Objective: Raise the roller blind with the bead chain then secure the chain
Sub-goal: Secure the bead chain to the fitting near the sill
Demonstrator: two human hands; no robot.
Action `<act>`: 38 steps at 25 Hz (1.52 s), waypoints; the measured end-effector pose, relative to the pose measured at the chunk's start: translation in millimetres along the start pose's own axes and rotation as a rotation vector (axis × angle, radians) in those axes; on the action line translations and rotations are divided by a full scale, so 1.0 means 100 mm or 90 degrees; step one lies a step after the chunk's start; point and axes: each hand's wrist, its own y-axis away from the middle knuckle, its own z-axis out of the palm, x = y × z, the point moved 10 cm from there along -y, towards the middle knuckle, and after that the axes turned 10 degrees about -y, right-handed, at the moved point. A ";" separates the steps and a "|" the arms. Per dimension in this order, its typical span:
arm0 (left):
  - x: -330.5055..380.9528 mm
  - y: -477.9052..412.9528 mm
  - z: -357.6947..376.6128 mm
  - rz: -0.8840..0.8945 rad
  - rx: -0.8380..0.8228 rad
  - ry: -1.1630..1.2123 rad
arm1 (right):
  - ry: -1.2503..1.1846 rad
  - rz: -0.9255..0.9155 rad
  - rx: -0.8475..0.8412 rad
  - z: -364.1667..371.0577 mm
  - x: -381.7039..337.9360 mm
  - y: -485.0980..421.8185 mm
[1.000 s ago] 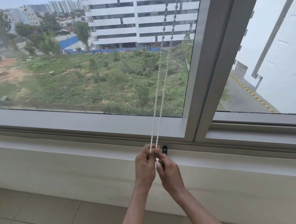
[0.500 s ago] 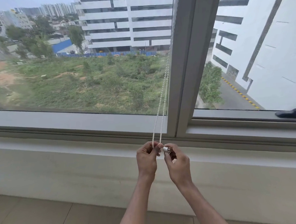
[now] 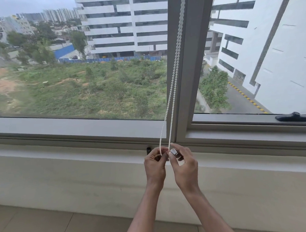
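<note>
A white bead chain (image 3: 174,65) hangs in two strands from the top of the frame, running down in front of the grey window mullion (image 3: 185,78). My left hand (image 3: 155,166) pinches the bottom of the left strand. My right hand (image 3: 185,165) holds the right strand's end together with a small white chain piece (image 3: 173,152) between thumb and fingers. Both hands sit side by side just below the window frame. A small black clip (image 3: 148,150) is fixed to the sill just left of my left hand. The blind itself is out of view.
A white ledge (image 3: 79,155) runs under the window, with a white wall below it and a tiled floor (image 3: 48,226) at the bottom. A black window handle (image 3: 292,117) lies on the right pane's lower frame.
The view has shifted left, so the chain now lies over the mullion. My hands stay together at the chain's bottom, and the small white piece has come into sight in my right fingers.
</note>
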 end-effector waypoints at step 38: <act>-0.15 0.09 0.15 -0.059 -0.080 0.093 | -0.044 0.040 0.026 -0.04 0.32 -0.07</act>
